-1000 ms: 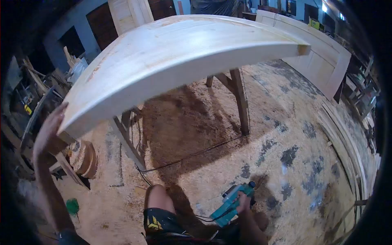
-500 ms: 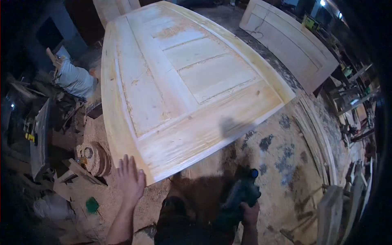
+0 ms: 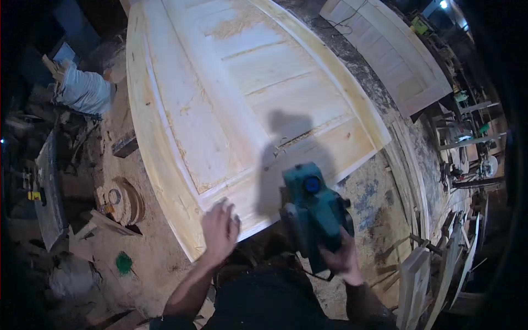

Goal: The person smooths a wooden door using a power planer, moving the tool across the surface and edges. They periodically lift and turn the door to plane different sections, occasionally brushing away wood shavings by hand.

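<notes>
Head view: A pale wooden panelled door is shown lying flat, filling the upper centre of the frame and running from the top edge down to a near edge just below mid-frame. Recessed panels and raised rails are seen on its face, with wood shavings gathered in the grooves. The left hand is laid flat, fingers spread, on the near corner of the door at lower centre-left; nothing is gripped by it. A teal electric planer is held at lower centre-right, its handle enclosed by the closed right hand; the tool is seen at the near edge of the door, though whether its sole is touching the wood cannot be told from this angle. A dark shadow is cast across the door just above the planer. The floor around the door is covered in sawdust. A second panelled door is seen at the upper right, apart from the first. A stack of round wooden discs is seen at mid-left on the floor, and a small green object lies at lower left. A pale sack is seen at upper left
</notes>
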Motion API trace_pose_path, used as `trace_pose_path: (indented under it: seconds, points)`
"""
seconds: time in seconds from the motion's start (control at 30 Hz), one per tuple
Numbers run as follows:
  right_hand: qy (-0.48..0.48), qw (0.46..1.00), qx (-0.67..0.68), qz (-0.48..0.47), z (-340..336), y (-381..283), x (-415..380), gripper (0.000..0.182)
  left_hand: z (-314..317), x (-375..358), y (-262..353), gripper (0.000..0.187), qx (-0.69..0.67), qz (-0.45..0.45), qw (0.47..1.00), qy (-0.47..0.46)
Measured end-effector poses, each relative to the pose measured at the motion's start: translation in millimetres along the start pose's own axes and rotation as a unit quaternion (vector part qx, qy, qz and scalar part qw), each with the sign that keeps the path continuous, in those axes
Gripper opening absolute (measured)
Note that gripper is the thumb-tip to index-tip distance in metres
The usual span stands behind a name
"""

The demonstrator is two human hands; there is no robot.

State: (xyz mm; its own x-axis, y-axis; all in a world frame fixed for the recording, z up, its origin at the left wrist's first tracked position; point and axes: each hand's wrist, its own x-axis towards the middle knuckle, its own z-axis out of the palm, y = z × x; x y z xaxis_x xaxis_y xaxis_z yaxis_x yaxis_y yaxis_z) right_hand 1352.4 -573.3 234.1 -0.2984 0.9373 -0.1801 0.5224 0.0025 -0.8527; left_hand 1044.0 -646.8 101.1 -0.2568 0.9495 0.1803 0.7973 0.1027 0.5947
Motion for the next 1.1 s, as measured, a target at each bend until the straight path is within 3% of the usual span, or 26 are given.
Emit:
trace_pose_path:
  seconds: [0.03, 0.13, 0.27, 0.33, 0.43, 0.53, 0.6, 0.67, 0.7, 0.73, 0.77, 0.8, 0.93, 1.07, 1.1]
  points:
    - [-0.030, 0.999, 0.018, 0.018, 2, -12, 26, 0.043, 2, -3, 7, 0.042, -0.036, 0.014, 0.999, -0.038]
    - [-0.127, 0.992, 0.006, 0.000, 11, -13, 93, 0.041, 16, 5, -1, 0.035, -0.078, -0.036, 0.996, 0.008]
    - [-0.146, 0.988, 0.041, 0.007, 32, -15, 147, 0.037, 7, 62, -28, 0.032, -0.041, -0.127, 0.986, 0.098]
    - [-0.166, 0.985, 0.047, 0.019, 39, -18, 164, 0.038, 2, 98, -51, 0.035, 0.016, -0.149, 0.984, 0.096]
    - [-0.150, 0.989, -0.003, -0.011, 55, -34, 202, 0.039, 3, 141, -68, 0.039, 0.074, -0.164, 0.978, 0.104]
    - [-0.137, 0.989, 0.047, -0.015, 78, -55, 251, 0.040, 11, 157, -70, 0.042, 0.128, -0.192, 0.969, 0.086]
    - [-0.105, 0.991, -0.010, -0.076, 101, -53, 293, 0.041, 14, 159, -70, 0.043, 0.143, -0.210, 0.964, 0.073]
    - [-0.113, 0.985, 0.102, -0.082, 123, -80, 341, 0.039, 13, 159, -72, 0.044, 0.139, -0.217, 0.964, 0.071]
    - [-0.093, 0.990, 0.038, -0.103, 132, -97, 368, 0.036, 13, 159, -71, 0.043, 0.139, -0.219, 0.963, 0.071]
    - [-0.110, 0.988, 0.077, -0.077, 146, -106, 394, 0.035, 11, 160, -70, 0.043, 0.139, -0.220, 0.963, 0.070]
    - [-0.097, 0.987, 0.001, -0.130, 156, -113, 421, 0.039, 12, 160, -71, 0.042, 0.141, -0.219, 0.963, 0.070]
    - [-0.108, 0.990, 0.024, -0.090, 163, -129, 438, 0.042, 14, 159, -72, 0.039, 0.138, -0.209, 0.964, 0.093]
    - [-0.128, 0.977, 0.173, -0.004, 168, -130, 433, 0.056, 14, 153, -76, 0.035, 0.098, -0.183, 0.969, 0.135]
    - [-0.134, 0.989, 0.034, -0.060, 124, -85, 352, 0.047, 11, 133, -78, 0.035, 0.002, -0.172, 0.976, 0.135]
    - [-0.135, 0.987, 0.079, -0.028, 109, -72, 313, 0.041, 11, 121, -72, 0.034, -0.040, -0.174, 0.976, 0.124]
